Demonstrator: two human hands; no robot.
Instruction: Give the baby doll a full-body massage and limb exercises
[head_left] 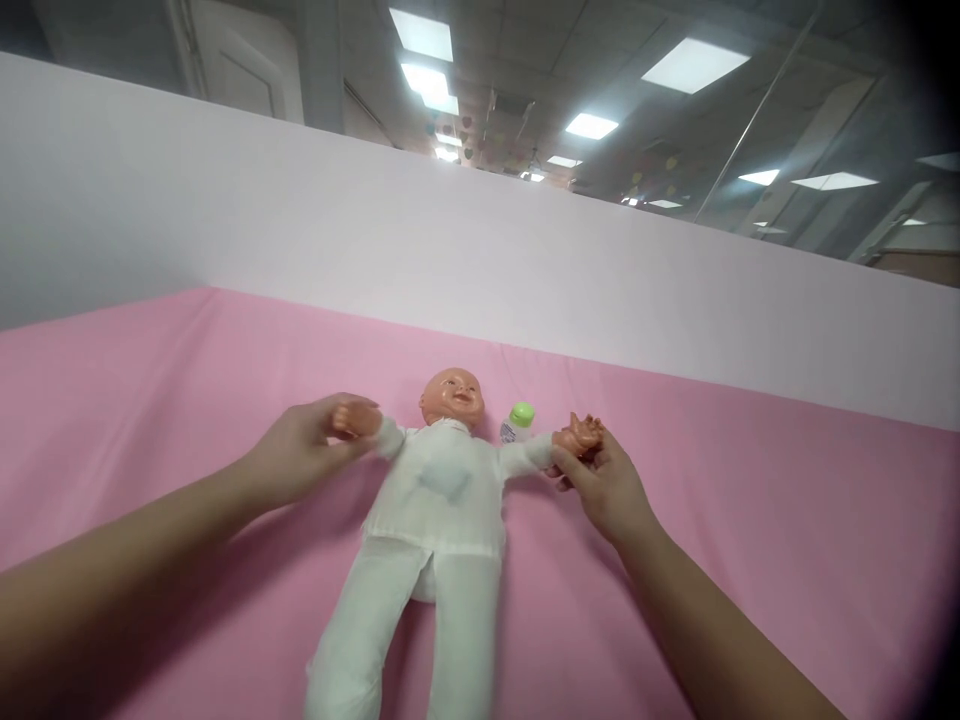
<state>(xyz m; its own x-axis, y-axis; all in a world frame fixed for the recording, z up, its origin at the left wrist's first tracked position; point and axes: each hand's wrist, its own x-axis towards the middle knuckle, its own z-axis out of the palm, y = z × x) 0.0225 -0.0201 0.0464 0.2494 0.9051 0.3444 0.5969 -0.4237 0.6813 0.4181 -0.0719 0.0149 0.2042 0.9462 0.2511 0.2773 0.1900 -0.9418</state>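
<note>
A baby doll [442, 490] with a hard plastic head and a white cloth body lies on its back, head away from me. Its arms are spread out to both sides. My left hand [304, 447] is closed around the doll's forearm and hand at the left. On the other side, my right hand [607, 485] grips the doll's other hand, thumb in front and fingers partly hidden behind it. A small white bottle [515, 430] with a green cap is beside the doll's head, partly covered by the doll's arm.
Pink cloth [750, 500] covers the surface under the doll. A white panel [480, 250] rises along the far side. Above it, glass [750, 120] shows ceiling lights, and a white door stands at the upper left.
</note>
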